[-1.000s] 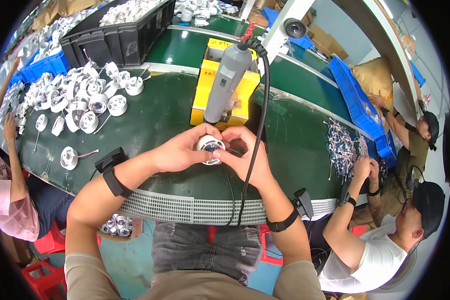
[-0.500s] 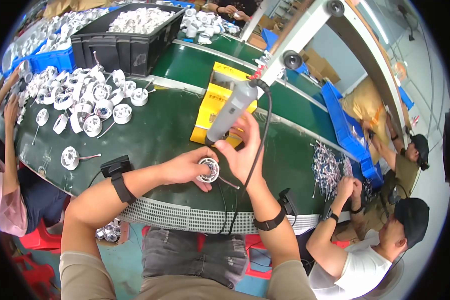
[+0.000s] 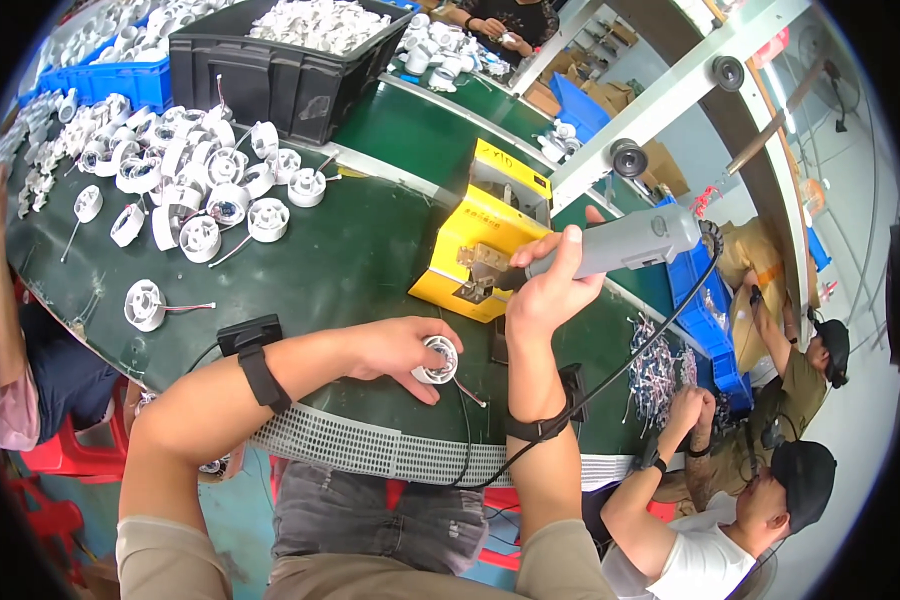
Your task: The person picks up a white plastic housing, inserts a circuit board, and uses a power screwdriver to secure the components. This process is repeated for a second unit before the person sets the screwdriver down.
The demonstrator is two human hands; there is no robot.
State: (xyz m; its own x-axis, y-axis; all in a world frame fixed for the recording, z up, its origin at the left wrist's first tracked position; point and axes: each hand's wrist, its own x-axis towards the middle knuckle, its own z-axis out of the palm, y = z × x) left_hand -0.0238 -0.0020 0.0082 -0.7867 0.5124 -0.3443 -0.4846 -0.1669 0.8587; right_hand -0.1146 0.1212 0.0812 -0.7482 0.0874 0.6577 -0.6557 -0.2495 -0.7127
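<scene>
Left hand: the left hand (image 3: 400, 347) rests on the dark green worktable (image 3: 350, 260), fingers curled around a small white round housing (image 3: 437, 360) and pinching it at its rim.
White housing: it sits on the near edge of the table, just in front of the person, a thin wire trailing from it to the right.
Right hand: the right hand (image 3: 548, 285) is raised above the table, fingers wrapped tight around the grey electric screwdriver (image 3: 615, 243).
Screwdriver: it lies nearly level in the grip, its body pointing to the right, and a black cable (image 3: 610, 375) loops from its right end down toward the near table edge.
Yellow box: a yellow box (image 3: 480, 245) stands on the table just beyond the right hand, left of the screwdriver.
Wrists: a black band with a small black device (image 3: 253, 345) sits on the left forearm; a black strap (image 3: 535, 428) circles the right wrist.
Far left: a heap of white round housings (image 3: 185, 185) with wires covers the table; one lies alone nearer, at (image 3: 145, 305).
Far: a black crate (image 3: 270, 70) full of white parts stands behind the heap.
Right: another person in a white shirt (image 3: 700, 560) works at a pile of small wire pieces (image 3: 655, 365).
</scene>
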